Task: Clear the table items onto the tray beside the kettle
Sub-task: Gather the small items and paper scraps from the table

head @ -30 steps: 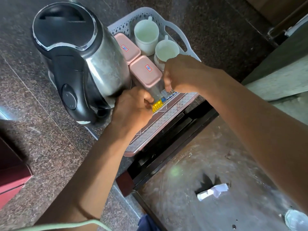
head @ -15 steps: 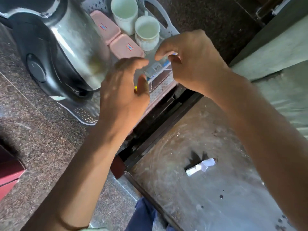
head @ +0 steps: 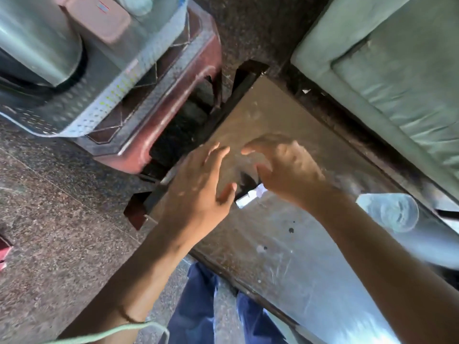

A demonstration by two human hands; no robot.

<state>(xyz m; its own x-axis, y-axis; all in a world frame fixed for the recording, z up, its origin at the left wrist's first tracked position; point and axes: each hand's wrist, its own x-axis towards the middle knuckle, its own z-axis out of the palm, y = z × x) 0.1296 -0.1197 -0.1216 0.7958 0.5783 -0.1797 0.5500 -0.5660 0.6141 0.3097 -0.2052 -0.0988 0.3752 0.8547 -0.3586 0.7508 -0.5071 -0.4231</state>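
White crumpled paper (head: 250, 196) is lying on the desk (head: 285, 244), so we are hovering our left hand (head: 198, 187) and right hand (head: 285, 170) over it, each grip relaxed and empty, tray (head: 82, 120) well apart.

One head-worn view looks steeply down, close over the surface (head: 285, 256); both forearms reach in from below. The picture is motion-blurred.

I see a speckled dark brown granite floor (head: 62, 232); a dull brown, scratched table (head: 285, 256) with a small white paper scrap (head: 250, 196) on it; a pale perforated tray (head: 104, 105) on a maroon stand (head: 173, 95); a pink lidded box (head: 99, 18); a silver kettle (head: 37, 40); a grey-green cushion (head: 397, 58); blue trousers (head: 198, 306).
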